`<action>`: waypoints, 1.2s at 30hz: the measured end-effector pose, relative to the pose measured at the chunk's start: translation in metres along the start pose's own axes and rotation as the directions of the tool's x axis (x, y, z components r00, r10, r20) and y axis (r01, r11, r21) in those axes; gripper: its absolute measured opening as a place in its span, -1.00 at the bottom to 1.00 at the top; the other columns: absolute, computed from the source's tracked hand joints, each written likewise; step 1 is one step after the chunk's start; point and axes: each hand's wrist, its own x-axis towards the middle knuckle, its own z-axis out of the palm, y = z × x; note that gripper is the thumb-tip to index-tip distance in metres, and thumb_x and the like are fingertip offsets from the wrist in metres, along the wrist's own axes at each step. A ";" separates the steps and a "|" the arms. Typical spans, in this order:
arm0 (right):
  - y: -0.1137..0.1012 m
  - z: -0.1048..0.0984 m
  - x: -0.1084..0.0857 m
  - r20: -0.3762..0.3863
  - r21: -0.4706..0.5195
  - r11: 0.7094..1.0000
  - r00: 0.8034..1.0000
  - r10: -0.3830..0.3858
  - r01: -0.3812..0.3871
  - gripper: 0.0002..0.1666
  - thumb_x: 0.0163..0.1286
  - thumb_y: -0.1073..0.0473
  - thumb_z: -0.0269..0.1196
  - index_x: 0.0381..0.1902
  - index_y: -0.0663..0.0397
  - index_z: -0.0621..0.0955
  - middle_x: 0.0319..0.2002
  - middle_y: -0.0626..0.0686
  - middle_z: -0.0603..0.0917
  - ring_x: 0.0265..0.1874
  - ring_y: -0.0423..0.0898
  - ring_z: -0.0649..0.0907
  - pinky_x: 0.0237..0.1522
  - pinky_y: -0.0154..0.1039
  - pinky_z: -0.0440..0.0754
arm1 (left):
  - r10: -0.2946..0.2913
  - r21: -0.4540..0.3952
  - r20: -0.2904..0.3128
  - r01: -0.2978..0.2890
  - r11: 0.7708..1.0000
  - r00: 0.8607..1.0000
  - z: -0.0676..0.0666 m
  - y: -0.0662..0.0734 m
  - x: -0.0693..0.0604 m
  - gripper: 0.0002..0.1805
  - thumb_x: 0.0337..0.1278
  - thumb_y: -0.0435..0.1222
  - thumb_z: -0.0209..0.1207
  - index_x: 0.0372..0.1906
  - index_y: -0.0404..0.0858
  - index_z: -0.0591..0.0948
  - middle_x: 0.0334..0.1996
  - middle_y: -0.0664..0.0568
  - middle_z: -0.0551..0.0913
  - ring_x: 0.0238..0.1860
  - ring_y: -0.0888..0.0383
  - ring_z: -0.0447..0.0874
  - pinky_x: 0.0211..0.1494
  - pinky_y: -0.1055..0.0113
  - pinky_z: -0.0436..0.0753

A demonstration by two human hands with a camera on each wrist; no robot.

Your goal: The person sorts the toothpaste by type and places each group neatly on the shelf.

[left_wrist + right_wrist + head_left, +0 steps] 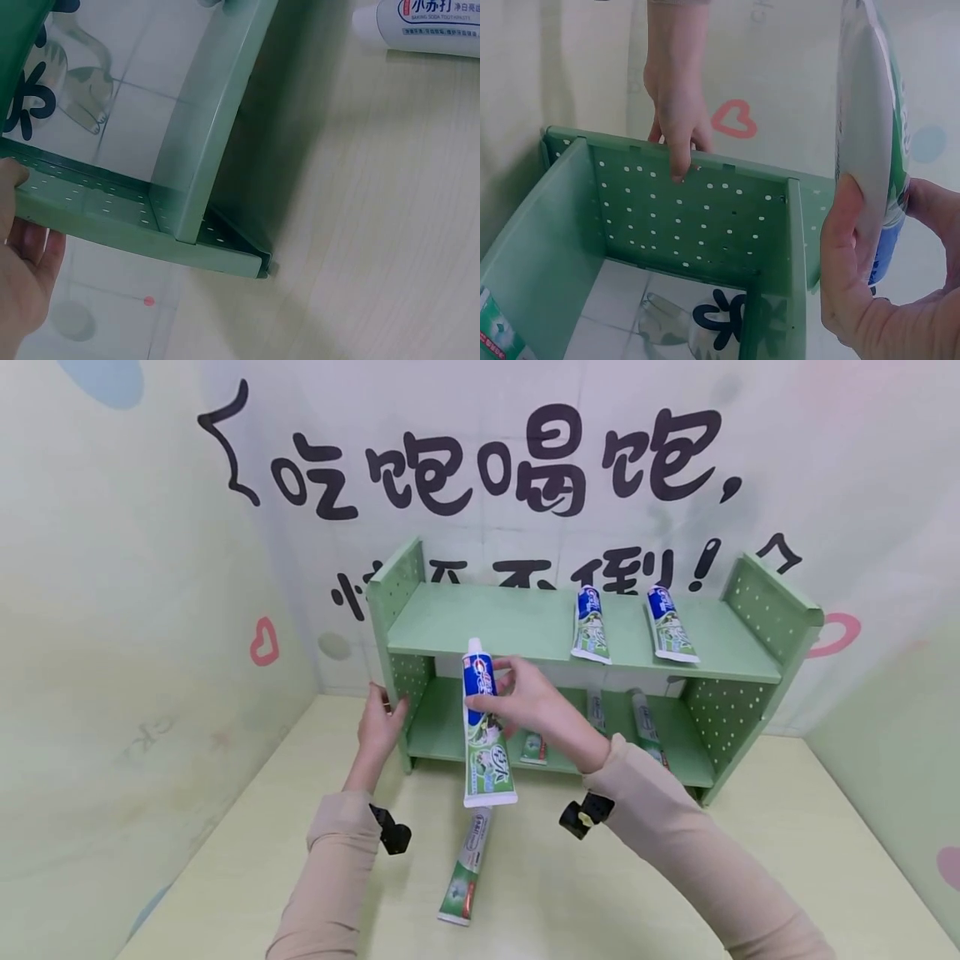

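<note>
My right hand holds a blue, white and green toothpaste tube between thumb and fingers, cap up, in front of the green two-tier shelf. The right wrist view shows the same tube edge-on, apart from the shelf. At the shelf's left side panel, my left hand grips the edge; the thumb lies on the inner face and the fingers outside, as the right wrist view shows. Two similar tubes, one left of the other, lie on the upper tier's right half.
Silver and green toothpaste tubes lie on the lower tier, one towards the right and another partly behind my right arm. One more such tube lies on the pale table before the shelf. A wall with black lettering stands behind.
</note>
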 end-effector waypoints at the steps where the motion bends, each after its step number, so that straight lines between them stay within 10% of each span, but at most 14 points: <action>1: -0.001 -0.001 0.001 -0.006 0.003 1.000 1.000 0.006 -0.005 -0.18 0.14 0.10 0.31 0.29 0.06 0.20 -0.10 0.13 0.46 -0.37 -0.04 0.61 -0.48 -0.27 0.67 | 0.000 0.002 0.001 0.000 1.000 1.000 0.000 0.000 0.000 -0.56 0.29 -0.12 -0.08 0.11 -0.31 0.23 0.11 -0.24 0.42 0.17 -0.15 0.40 0.13 -0.06 0.48; 36: -0.038 -0.055 0.063 -0.132 0.007 0.997 0.988 0.077 -0.077 -0.14 0.20 0.07 0.26 0.35 0.15 0.11 0.09 0.20 0.51 -0.16 0.09 0.64 -0.33 -0.25 0.69 | 0.000 0.007 -0.029 0.000 1.000 1.000 0.001 -0.001 -0.001 -0.56 0.28 -0.11 -0.06 0.10 -0.31 0.25 0.08 -0.23 0.46 0.12 -0.14 0.47 0.10 0.01 0.53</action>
